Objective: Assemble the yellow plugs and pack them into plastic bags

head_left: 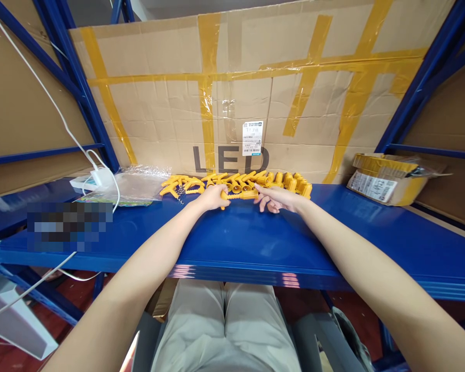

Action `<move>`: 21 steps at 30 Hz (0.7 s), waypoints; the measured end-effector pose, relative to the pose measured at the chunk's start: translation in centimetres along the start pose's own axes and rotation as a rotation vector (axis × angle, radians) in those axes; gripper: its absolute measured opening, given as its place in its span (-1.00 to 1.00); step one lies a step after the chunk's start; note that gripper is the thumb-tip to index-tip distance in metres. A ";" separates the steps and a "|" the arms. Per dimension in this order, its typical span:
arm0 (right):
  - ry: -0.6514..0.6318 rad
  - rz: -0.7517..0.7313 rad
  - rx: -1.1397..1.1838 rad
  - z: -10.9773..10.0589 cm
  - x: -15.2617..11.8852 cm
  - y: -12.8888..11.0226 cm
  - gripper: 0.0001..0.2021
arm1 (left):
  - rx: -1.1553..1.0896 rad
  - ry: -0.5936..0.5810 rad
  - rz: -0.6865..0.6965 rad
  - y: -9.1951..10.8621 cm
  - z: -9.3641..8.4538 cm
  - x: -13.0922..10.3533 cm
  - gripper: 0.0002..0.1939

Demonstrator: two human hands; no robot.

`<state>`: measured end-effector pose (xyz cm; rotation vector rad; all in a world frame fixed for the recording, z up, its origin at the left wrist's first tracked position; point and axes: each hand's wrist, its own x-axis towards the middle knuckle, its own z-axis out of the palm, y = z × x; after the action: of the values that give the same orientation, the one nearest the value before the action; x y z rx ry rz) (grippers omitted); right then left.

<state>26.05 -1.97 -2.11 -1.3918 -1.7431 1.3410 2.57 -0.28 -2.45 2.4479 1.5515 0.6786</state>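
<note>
A yellow plastic piece, with a ridged shaft and a wider barrel-like end, lies level above the blue shelf. My left hand is closed around its left end, and a small yellow bit pokes out below the fingers. On the barrel end, my right hand grips with the fingertips, its lower fingers loosely curled. Just behind both hands lie several similar yellow pieces; at the left are yellow branching parts with small dark bits among them, and at the right stand short yellow barrels.
A large taped cardboard sheet marked LED rises behind the shelf. An open, taped small box sits at right. At left are clear plastic bags, a white power strip with cables, and a blurred-out item. Blue posts frame both sides.
</note>
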 end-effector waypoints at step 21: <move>0.016 -0.059 0.056 0.2 -0.2 0.0 -0.67 | 0.020 0.000 0.044 -0.1 0.0 -0.1 -0.66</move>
<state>25.91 -2.27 -2.12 -1.3079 -1.7094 1.3332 2.45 -0.33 -2.46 2.5031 1.5160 0.6731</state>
